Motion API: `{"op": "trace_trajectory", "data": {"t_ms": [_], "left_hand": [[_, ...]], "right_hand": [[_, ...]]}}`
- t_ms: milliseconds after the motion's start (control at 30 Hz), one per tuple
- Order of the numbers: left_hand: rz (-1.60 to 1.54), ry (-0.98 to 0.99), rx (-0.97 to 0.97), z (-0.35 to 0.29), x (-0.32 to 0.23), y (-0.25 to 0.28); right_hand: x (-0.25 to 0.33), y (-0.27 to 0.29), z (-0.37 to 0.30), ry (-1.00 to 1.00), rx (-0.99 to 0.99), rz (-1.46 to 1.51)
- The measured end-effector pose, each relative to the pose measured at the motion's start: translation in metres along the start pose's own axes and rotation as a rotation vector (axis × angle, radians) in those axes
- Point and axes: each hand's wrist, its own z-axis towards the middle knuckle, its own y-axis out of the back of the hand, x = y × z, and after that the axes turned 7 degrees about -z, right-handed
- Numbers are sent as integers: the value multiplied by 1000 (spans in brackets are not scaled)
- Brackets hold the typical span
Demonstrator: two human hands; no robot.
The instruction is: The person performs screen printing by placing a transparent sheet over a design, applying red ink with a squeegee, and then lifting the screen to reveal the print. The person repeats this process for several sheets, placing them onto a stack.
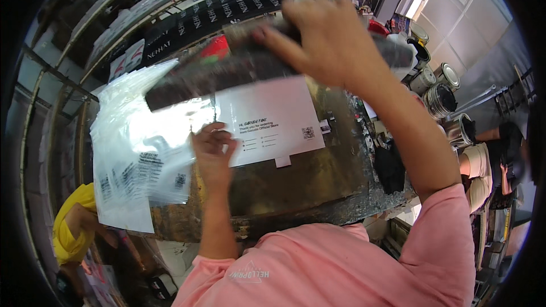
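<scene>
My right hand (335,42) is raised over the far side of the table, its fingers wrapped round a long dark bar (187,86) that looks like the edge of a printing frame, blurred by motion. A light wooden piece and a red patch show just behind the bar. Beneath it lies a white sheet (273,105) with dark print and a small square code, flat on a stained brown board (301,185). My left hand (213,148) is beside the sheet's left edge, fingers loosely curled and apart, with nothing visible in them. Whether it touches the sheet is unclear.
Glossy white plastic bags (128,125) lie overlapped on the left. Black printed fabric (210,14) spreads on a rack beyond. Paint cans (441,99) crowd the right, near a black cloth (389,167). A person in yellow (74,222) is at lower left; another person (480,162) is at right.
</scene>
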Motion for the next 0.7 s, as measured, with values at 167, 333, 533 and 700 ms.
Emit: {"op": "trace_trajectory", "data": {"t_ms": [167,333,533,700], "left_hand": [[49,-98,66,-20,7,56],[887,-262,-20,-37,84,88],[1050,-279,38,-30,110,104],[1049,-249,68,-31,107,104]], "right_hand": [[6,-50,-110,69,443,172],[36,-80,-149,-36,758,142],[56,-110,-201,25,621,22],[19,-182,-155,4,535,-1]]}}
